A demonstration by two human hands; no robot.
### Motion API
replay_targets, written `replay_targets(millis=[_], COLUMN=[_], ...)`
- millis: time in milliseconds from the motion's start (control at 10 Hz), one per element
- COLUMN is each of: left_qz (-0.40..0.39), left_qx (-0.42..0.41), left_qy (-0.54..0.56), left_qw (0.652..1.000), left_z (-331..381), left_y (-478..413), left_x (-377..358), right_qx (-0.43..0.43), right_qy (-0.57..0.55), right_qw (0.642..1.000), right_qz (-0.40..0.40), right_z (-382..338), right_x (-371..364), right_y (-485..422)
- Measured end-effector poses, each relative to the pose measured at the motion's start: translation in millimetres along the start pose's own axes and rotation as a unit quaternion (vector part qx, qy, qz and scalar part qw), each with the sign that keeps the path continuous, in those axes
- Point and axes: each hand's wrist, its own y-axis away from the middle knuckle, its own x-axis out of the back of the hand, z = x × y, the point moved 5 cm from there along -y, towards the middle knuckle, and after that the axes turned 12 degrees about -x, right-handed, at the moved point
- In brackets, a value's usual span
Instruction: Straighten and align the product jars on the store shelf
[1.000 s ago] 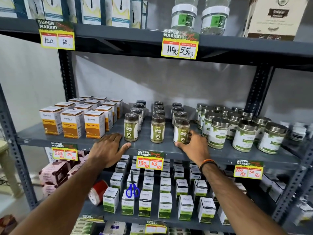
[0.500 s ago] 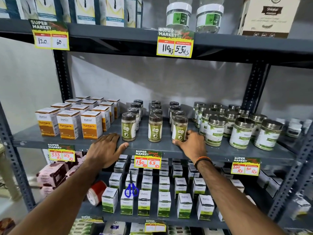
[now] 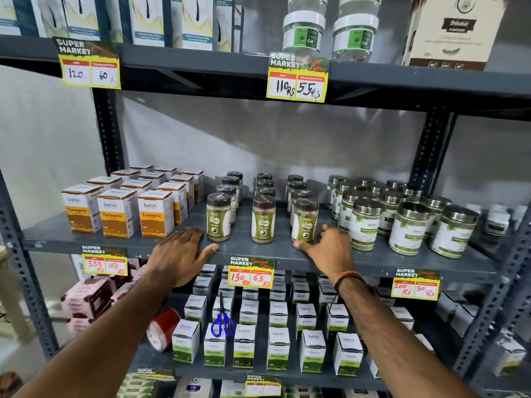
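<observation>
Three rows of green-labelled jars with dark lids run front to back on the grey middle shelf (image 3: 258, 249). The left front jar (image 3: 218, 218) and the middle front jar (image 3: 263, 219) stand upright. The right front jar (image 3: 304, 221) leans slightly. My left hand (image 3: 181, 254) lies flat on the shelf's front edge, fingers apart, its fingertips just left of the left front jar. My right hand (image 3: 327, 248) cups the base of the right front jar, thumb in front of it and fingers at its right side.
Orange turmeric boxes (image 3: 120, 212) stand to the left of the jars. Wider steel-lidded jars (image 3: 405, 228) crowd the right, close to my right hand. Price tags (image 3: 250, 272) hang from the shelf edge. Small white boxes and blue scissors (image 3: 222, 324) fill the shelf below.
Both hands stay where they were at the shelf's front, the right one still at the right front jar. Only the view has shifted a little.
</observation>
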Motion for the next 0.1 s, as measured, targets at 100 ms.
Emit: replay_targets(millis=[100], left_qz=[-0.014], left_qx=[-0.004], left_qy=[0.011], left_qw=[1.000], left_z=[0.7], left_y=[-0.7], left_x=[2.9], right_qx=[0.043], right_qy=[-0.067], right_qw=[0.996], right_qz=[0.049], right_z=[-2.7], right_x=[34.2], right_y=[24.5])
